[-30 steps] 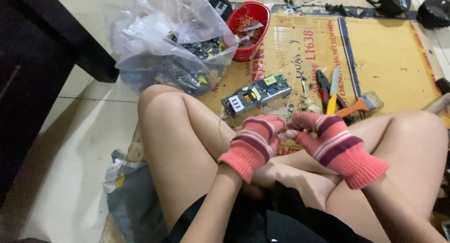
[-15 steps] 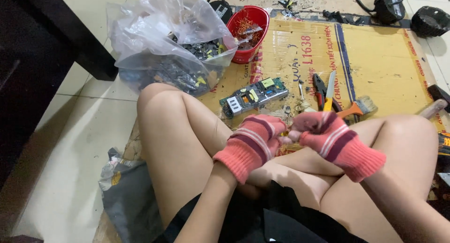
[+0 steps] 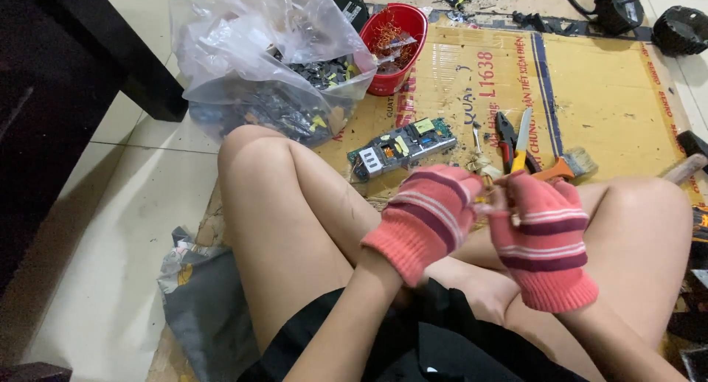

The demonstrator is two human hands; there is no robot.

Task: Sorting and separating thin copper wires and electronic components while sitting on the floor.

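Both my hands wear pink knitted gloves with dark and white stripes and meet above my crossed legs. My left hand (image 3: 431, 212) and my right hand (image 3: 542, 238) have their fingertips pressed together around a small pale part (image 3: 490, 202), which the gloves mostly hide. Just beyond my hands a green circuit board (image 3: 402, 146) lies flat on the cardboard sheet (image 3: 605, 94). To the right of the board lie red-handled pliers (image 3: 507, 135), a yellow-handled tool (image 3: 522, 142) and an orange-handled brush (image 3: 568, 164).
A clear plastic bag (image 3: 265, 65) of electronic scrap stands at the back left, next to a red bowl (image 3: 394, 46) holding copper wire. Black devices (image 3: 616, 6) sit at the far right corner. Dark furniture (image 3: 66, 94) stands on the left, and a grey bag (image 3: 206, 301) lies by my thigh.
My hands stay together over my legs, working the small part between the fingertips. They have shifted only slightly, and nothing on the cardboard has moved.
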